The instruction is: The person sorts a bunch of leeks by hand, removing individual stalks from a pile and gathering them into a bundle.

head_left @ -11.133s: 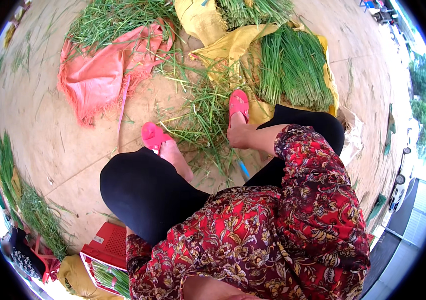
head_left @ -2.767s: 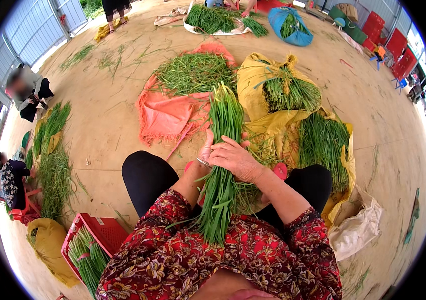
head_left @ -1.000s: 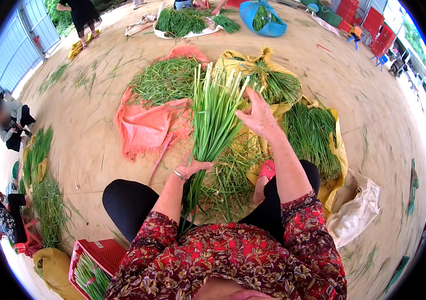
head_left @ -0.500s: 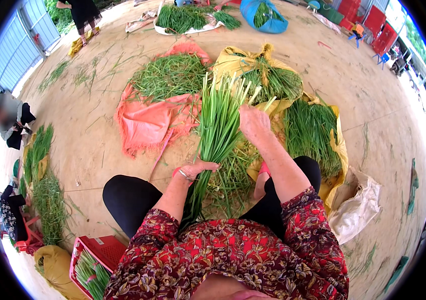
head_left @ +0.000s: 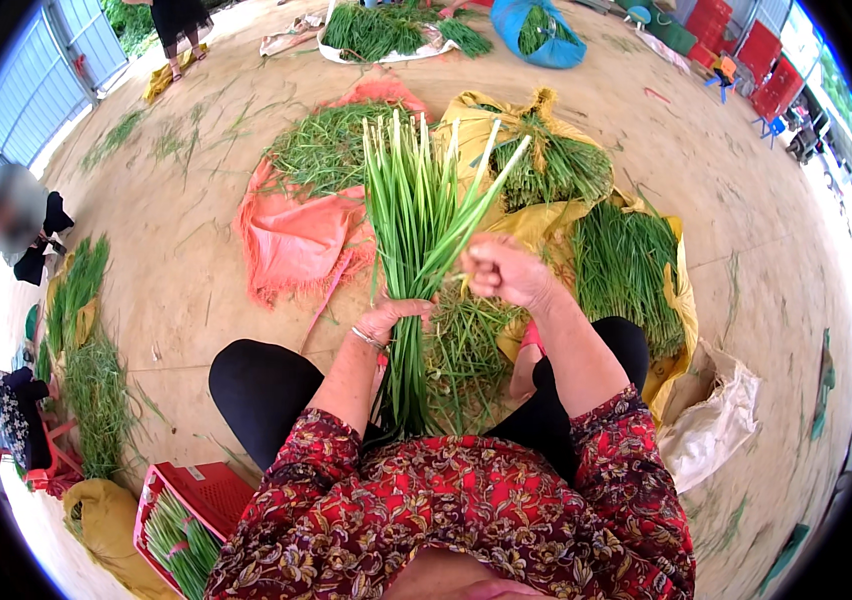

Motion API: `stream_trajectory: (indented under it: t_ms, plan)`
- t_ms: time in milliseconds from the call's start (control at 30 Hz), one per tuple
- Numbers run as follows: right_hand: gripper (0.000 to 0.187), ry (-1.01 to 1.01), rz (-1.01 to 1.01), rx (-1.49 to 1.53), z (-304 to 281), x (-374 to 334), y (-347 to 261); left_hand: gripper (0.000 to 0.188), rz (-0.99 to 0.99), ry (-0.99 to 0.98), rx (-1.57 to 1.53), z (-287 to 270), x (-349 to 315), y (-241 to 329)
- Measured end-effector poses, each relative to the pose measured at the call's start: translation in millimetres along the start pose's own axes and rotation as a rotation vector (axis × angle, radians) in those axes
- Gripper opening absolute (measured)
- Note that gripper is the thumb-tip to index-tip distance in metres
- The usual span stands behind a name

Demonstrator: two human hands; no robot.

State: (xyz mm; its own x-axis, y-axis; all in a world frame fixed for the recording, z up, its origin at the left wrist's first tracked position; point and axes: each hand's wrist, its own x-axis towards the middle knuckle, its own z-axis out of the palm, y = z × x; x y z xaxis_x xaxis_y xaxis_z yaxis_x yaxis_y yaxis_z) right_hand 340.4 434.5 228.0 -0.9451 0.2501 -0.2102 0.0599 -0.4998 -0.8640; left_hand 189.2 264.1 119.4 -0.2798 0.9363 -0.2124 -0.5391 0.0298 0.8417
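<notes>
A thick bunch of garlic chives (head_left: 411,215) stands upright in front of me, its pale cut ends fanned out at the far end. My left hand (head_left: 396,316), with a bracelet at the wrist, is wrapped round the lower part of the bunch. Just right of the bunch is my right hand (head_left: 508,270), its fingers curled closed. A thin yellowish bit shows at those fingertips, too small to make out. Loose trimmed leaves (head_left: 466,350) lie in a heap between my legs, below both hands.
Beyond the hands lie a pink sack (head_left: 296,240) with loose greens and a yellow sack (head_left: 486,115) of chives. More chives (head_left: 626,270) lie to the right, near a white sack (head_left: 716,410). A red basket (head_left: 211,492) holds tied bunches at lower left. Other people sit and stand farther off.
The bunch has swung left and more upright, with a few stalks leaning out right. My right hand has come down and nearer, away from the stalk tops. My left hand keeps its grip.
</notes>
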Motion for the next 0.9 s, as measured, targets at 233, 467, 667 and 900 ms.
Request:
stream_trajectory:
  t_ms: [233, 467, 667, 900]
  plan:
    - [0.012, 0.438, -0.315, 0.291, -5, 3, -25, 0.042, 0.038, 0.011, 0.010, 0, -4, 6]
    - [0.001, 0.989, -1.138, -1.302, -28, 10, -29, 0.048, 0.072, 0.017, 0.050, -10, 5, -3]
    - [0.014, 1.230, -1.057, -0.840, -49, -15, -66, 0.044, 0.010, 0.086, 0.049, -12, -1, -3]
    - [0.028, 0.805, -0.492, -0.791, -14, -19, -62, 0.042, -0.005, 0.105, 0.045, -7, -2, 3]
